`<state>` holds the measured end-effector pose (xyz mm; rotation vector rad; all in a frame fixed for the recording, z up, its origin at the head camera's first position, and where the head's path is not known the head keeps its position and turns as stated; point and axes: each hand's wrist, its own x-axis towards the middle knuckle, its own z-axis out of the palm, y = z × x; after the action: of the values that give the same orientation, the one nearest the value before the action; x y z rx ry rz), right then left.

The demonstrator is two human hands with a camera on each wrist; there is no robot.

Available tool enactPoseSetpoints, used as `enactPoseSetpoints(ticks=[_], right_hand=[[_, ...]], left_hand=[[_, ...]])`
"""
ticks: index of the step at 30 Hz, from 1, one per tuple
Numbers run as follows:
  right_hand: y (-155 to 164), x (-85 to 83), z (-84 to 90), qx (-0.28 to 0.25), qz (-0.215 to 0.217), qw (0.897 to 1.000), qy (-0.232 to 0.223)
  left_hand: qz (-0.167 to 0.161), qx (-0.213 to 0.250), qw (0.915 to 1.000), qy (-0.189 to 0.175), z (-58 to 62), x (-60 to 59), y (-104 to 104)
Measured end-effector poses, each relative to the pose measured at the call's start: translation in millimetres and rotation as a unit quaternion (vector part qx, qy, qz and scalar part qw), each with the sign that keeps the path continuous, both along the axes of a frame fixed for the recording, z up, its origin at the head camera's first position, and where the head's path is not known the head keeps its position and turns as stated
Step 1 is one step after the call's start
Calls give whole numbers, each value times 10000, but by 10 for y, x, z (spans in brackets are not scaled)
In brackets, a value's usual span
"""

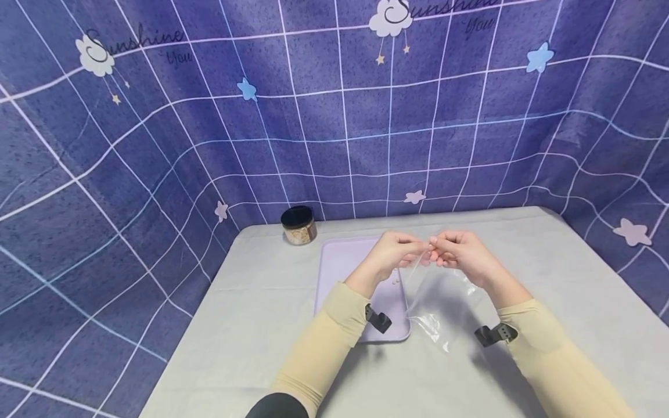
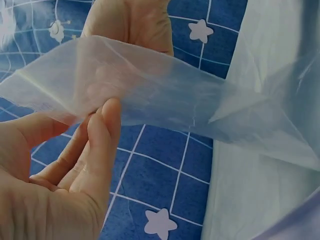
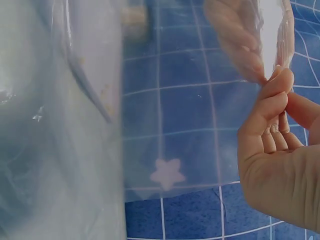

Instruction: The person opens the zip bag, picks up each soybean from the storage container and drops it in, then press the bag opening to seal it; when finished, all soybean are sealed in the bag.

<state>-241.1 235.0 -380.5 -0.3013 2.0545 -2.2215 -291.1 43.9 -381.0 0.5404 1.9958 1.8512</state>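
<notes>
A clear plastic bag (image 1: 434,296) hangs above the table, held up by its top edge. My left hand (image 1: 397,251) pinches one side of that edge and my right hand (image 1: 460,251) pinches the other, fingertips almost meeting. The left wrist view shows my left hand's fingers (image 2: 102,135) on the bag (image 2: 165,95), with the other hand (image 2: 132,22) behind the film. In the right wrist view, my right hand (image 3: 275,130) pinches the bag's rim (image 3: 280,65) between thumb and forefinger. A few small beads (image 1: 395,281) lie on the tray under the bag.
A lilac tray (image 1: 340,273) lies on the grey tablecloth (image 1: 251,313) under my left hand. A small jar with a black lid (image 1: 298,225) stands at the table's back left. Blue star-patterned cloth (image 1: 157,145) walls the table on three sides.
</notes>
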Motion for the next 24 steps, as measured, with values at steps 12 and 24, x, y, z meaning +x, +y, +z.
enactPoseSetpoints(ticks=[12,24], right_hand=[[-28,2,-26,409,-208,9987,224],[-41,16,-36,351,-398,9984,188]], left_hand=[[531,112,9978,371,14,47,15],[711,15,9958,569,13,88,30]])
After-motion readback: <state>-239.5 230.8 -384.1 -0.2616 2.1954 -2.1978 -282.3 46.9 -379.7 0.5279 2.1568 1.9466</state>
